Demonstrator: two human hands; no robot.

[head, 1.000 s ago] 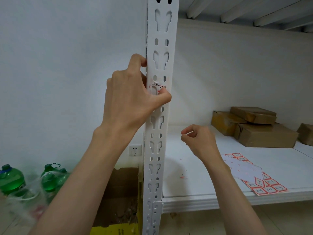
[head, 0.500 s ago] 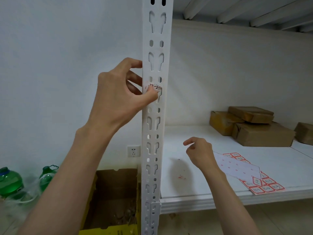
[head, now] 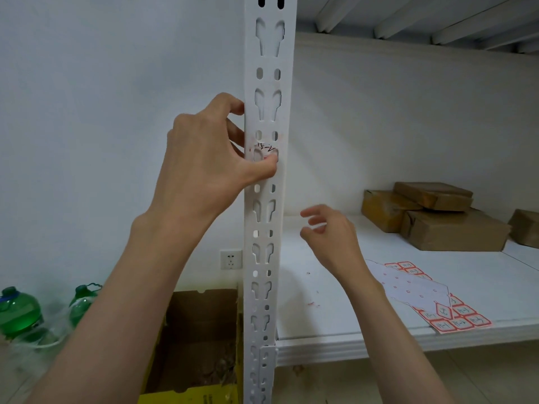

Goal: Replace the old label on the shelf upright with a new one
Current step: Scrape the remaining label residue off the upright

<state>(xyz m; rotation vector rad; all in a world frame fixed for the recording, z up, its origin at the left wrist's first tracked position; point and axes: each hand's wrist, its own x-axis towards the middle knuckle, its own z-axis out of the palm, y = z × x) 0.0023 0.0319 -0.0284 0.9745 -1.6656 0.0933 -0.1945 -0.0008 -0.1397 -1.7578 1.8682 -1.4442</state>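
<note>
The white perforated shelf upright [head: 267, 258] runs down the middle of the view. On it, at chest height, is the torn old label [head: 267, 150] with black handwriting and red scraps. My left hand [head: 210, 158] wraps the upright's left edge, its thumb pressing on the label's lower part. My right hand [head: 329, 237] hovers over the shelf to the right of the upright, fingers loosely spread, holding nothing. A sheet of new red-bordered labels [head: 455, 317] lies near the shelf's front edge, partly under a white backing sheet [head: 408, 290].
Brown parcels [head: 431, 217] are stacked at the back right of the white shelf board [head: 335, 301]. Small red label scraps dot the shelf. Below left stand an open cardboard box [head: 198, 339] and green bottles [head: 17, 310]. A wall socket [head: 231, 259] sits beside the upright.
My right hand has risen from the shelf and its fingers have spread. My left thumb has slid right across the old label. The view has shifted slightly.
</note>
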